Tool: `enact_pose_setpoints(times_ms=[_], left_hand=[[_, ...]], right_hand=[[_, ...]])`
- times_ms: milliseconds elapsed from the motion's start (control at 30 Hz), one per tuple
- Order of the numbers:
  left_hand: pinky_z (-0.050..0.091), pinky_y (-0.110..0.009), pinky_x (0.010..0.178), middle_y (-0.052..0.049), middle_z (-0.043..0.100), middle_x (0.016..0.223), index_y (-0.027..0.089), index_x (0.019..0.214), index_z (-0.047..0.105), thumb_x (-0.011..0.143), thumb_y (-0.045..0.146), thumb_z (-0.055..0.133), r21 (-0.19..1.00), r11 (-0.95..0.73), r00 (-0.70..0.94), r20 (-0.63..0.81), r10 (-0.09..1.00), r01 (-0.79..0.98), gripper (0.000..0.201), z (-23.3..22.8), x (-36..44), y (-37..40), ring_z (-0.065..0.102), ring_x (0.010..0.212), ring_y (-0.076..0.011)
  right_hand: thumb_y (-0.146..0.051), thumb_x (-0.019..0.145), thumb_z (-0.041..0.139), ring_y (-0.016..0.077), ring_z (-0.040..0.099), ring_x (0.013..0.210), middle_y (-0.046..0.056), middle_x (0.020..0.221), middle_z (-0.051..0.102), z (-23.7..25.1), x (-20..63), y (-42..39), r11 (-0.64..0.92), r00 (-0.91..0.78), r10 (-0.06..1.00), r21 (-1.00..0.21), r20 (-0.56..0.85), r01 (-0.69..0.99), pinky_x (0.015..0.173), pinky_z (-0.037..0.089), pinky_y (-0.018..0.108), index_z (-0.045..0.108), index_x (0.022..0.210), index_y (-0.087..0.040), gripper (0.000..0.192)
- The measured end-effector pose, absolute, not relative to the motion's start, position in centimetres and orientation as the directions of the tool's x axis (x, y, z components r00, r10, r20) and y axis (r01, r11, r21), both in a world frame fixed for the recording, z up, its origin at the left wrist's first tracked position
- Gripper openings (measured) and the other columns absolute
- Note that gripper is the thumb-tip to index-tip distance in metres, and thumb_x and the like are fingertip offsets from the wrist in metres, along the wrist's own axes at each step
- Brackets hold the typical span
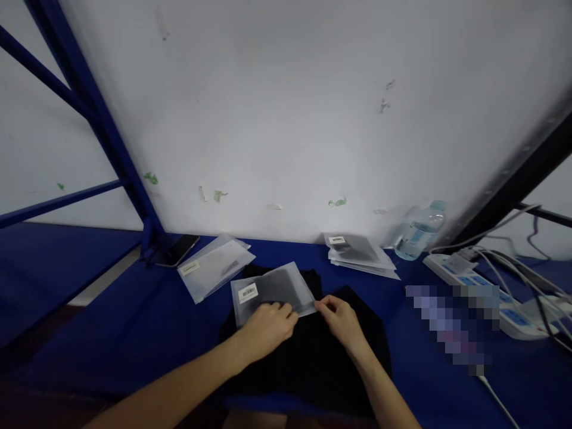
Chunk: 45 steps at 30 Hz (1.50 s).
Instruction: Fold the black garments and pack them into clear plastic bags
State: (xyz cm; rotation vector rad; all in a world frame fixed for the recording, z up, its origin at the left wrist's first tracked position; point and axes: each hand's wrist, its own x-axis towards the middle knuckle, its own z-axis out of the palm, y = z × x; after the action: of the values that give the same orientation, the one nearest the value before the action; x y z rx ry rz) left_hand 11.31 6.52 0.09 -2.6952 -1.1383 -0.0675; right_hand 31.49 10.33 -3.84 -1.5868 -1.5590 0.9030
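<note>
A frosted plastic zip bag (274, 287) with a white barcode label and something dark inside lies on black folded fabric (313, 351). My left hand (270, 325) rests on the bag's near edge, fingers curled over it; the fingertips are partly hidden. At the bag's right corner, my right hand (339, 316) pinches the plastic between thumb and forefinger. Some pale frosted bags (214, 271) lie to the left. Behind and to the right is a small stack of similar labelled bags (360, 253) with dark contents.
A phone (179, 249) sits at the back left of the blue table (179, 345). On the right stand a water bottle (420, 232) and a power strip (478, 283) with tangled cables. A blurred-out object (447, 328) lies nearby. Blue frame bars (102, 125) rise at left.
</note>
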Motion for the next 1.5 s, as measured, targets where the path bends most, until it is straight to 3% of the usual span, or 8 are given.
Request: enact_pose_setpoints(times_ms=[267,367,500,667,867,1100,1367,1500], left_hand=[[0.047,-0.031,0.058,-0.002,0.064,0.082,0.019,0.085,0.059,0.092,0.025,0.052,-0.117,-0.567,0.576,0.057,0.816,0.815,0.012,0.2,2.7,2.9,0.065,0.070,-0.0215],[0.047,-0.033,0.063,-0.004,0.063,0.087,0.020,0.092,0.056,0.093,0.041,0.052,0.003,-0.466,0.462,0.117,0.879,0.885,0.022,0.2,1.9,2.7,0.064,0.076,-0.0235],[0.045,-0.032,0.064,-0.003,0.060,0.086,0.020,0.093,0.052,0.097,0.038,0.043,0.153,-0.357,0.338,0.138,0.931,0.921,0.020,-0.6,1.8,3.2,0.063,0.076,-0.0218],[0.044,-0.030,0.063,0.000,0.060,0.084,0.023,0.088,0.050,0.093,0.038,0.050,0.277,-0.338,0.315,0.125,0.941,0.899,0.016,-1.6,1.9,3.5,0.063,0.075,-0.0203],[0.049,-0.030,0.066,-0.001,0.063,0.087,0.025,0.093,0.056,0.094,0.043,0.046,0.316,-0.342,0.274,0.240,0.931,0.885,0.020,-2.9,1.4,3.3,0.065,0.077,-0.0202],[0.055,-0.035,0.072,-0.002,0.068,0.098,0.034,0.105,0.060,0.093,0.041,0.045,0.285,-0.393,0.287,0.350,0.892,0.874,0.021,-5.6,0.1,3.3,0.068,0.088,-0.0242],[0.056,-0.038,0.080,-0.003,0.070,0.103,0.032,0.110,0.061,0.092,0.038,0.046,0.282,-0.367,0.251,0.372,0.893,0.887,0.024,-6.7,-0.2,3.4,0.067,0.099,-0.0262],[0.056,-0.040,0.082,-0.003,0.070,0.104,0.031,0.112,0.061,0.094,0.035,0.043,0.277,-0.363,0.260,0.346,0.902,0.890,0.025,-6.4,0.1,3.3,0.066,0.101,-0.0272]], right_hand=[[-0.050,0.078,0.053,0.0106,0.040,0.039,-0.006,0.044,0.044,-3.1,31.5,9.8,-0.051,-0.007,0.998,-0.871,-0.062,0.488,0.044,0.030,0.024,0.055,0.063,-0.021,0.032],[-0.057,0.080,0.050,0.0132,0.048,0.048,-0.002,0.050,0.053,-1.5,31.4,9.8,-0.019,-0.032,0.999,-0.851,-0.042,0.524,0.050,0.034,0.025,0.059,0.063,-0.020,0.042],[-0.060,0.077,0.055,0.0184,0.059,0.069,0.003,0.069,0.066,0.0,30.5,11.2,0.044,-0.066,0.998,-0.846,0.011,0.532,0.063,0.039,0.025,0.068,0.070,-0.019,0.044],[-0.061,0.067,0.066,0.0159,0.057,0.057,0.001,0.058,0.063,-0.5,28.0,13.4,0.031,-0.154,0.987,-0.874,-0.050,0.486,0.052,0.037,0.023,0.068,0.064,-0.016,0.045],[-0.057,0.071,0.065,0.0170,0.061,0.062,0.001,0.069,0.069,-1.0,28.8,14.0,0.078,-0.252,0.968,-0.931,-0.015,0.356,0.057,0.044,0.024,0.070,0.074,-0.016,0.041],[-0.062,0.072,0.062,0.0241,0.067,0.081,0.007,0.087,0.073,1.8,41.0,18.7,0.163,0.122,0.972,-0.950,0.201,0.265,0.071,0.052,0.032,0.069,0.091,-0.018,0.049],[-0.059,0.070,0.058,0.0341,0.066,0.077,0.013,0.069,0.068,-0.1,47.9,25.4,-0.013,0.408,0.876,-0.833,0.256,0.553,0.068,0.051,0.045,0.067,0.081,-0.016,0.045],[-0.049,0.077,0.055,0.0445,0.052,0.112,0.027,0.108,0.063,-0.6,46.4,25.8,-0.015,0.418,0.798,-0.680,0.433,0.733,0.091,0.038,0.059,0.061,0.111,-0.007,0.054]])
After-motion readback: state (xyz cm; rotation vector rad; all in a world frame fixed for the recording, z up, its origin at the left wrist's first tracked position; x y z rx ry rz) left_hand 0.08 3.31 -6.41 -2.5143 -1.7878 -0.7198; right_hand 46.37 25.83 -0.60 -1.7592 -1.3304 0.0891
